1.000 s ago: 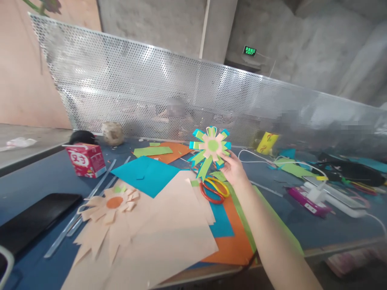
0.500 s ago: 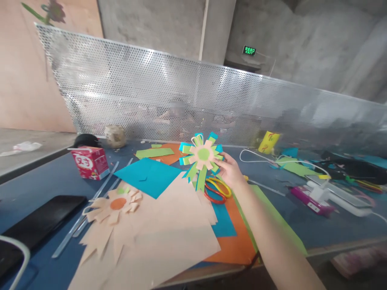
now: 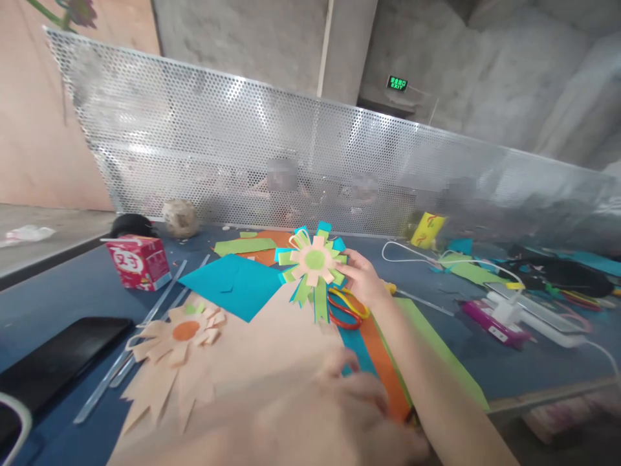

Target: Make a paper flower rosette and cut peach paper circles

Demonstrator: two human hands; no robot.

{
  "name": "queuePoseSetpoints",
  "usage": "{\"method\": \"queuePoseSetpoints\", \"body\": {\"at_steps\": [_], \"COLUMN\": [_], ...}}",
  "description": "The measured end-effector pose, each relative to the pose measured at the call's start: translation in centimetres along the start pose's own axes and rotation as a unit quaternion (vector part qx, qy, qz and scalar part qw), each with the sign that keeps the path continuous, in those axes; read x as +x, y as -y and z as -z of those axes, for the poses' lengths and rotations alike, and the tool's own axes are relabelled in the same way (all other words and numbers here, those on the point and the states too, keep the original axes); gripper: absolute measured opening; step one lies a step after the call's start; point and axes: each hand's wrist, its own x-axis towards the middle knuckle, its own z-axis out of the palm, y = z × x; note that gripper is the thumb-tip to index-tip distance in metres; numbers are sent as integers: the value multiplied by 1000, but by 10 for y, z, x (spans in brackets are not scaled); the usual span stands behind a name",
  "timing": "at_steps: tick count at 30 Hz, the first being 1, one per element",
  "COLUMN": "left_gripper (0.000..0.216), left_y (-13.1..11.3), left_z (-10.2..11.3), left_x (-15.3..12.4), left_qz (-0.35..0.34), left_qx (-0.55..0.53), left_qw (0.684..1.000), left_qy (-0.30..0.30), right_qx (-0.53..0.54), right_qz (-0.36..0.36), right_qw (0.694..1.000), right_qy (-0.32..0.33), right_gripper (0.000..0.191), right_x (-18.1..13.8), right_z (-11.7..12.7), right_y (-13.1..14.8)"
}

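Pinching a paper flower [image 3: 315, 260] by its right edge, right hand [image 3: 367, 279] above blue table [image 3: 485, 364], left hand [image 3: 356, 398] blurred, nearer (cannot tell its fingers' state), perforated screen [image 3: 194, 123], concrete wall [image 3: 242, 39] behind.

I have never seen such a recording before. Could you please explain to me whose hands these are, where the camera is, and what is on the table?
No machine is here: a person works with two bare hands. One camera, worn on the head, looks forward and down. The right hand holds a layered paper flower by its edge. The left hand is blurred, low in the picture, so its grip is unclear. On the blue table are a beige flower with an orange centre, a blue sheet and a red box.
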Motion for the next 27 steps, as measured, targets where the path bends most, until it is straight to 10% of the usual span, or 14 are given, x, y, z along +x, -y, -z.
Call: {"method": "queuePoseSetpoints", "body": {"at_steps": [2,4,7,12,16,27], "left_gripper": [53,67,76,41,29,24], "left_y": [26,55,94,127,133,137], "left_z": [15,27,36,32,25,27], "left_x": [-1,-4,-9,-17,-22,-27], "left_qz": [16,99,328,460,453,441], "left_qx": [35,73,-37,-447,-534,-538], "left_qw": [998,962,841,676,595,570], "left_qy": [-51,-245,-429,-363,-394,-437], "right_qx": [-8,-11,-20,-85,-76,-78], "right_qz": [0,1,5,4,-26,-185], "right_qw": [1000,1000,999,995,996,974], "right_qy": [10,19,39,44,31,110], "right_gripper": [29,28,29,30,37,42], "right_x": [-1,-2,-4,-6,-10,-18], "right_z": [0,-2,-6,-10,-14,-14], "right_y": [-1,-2,-5,-12,-10,-6]}}
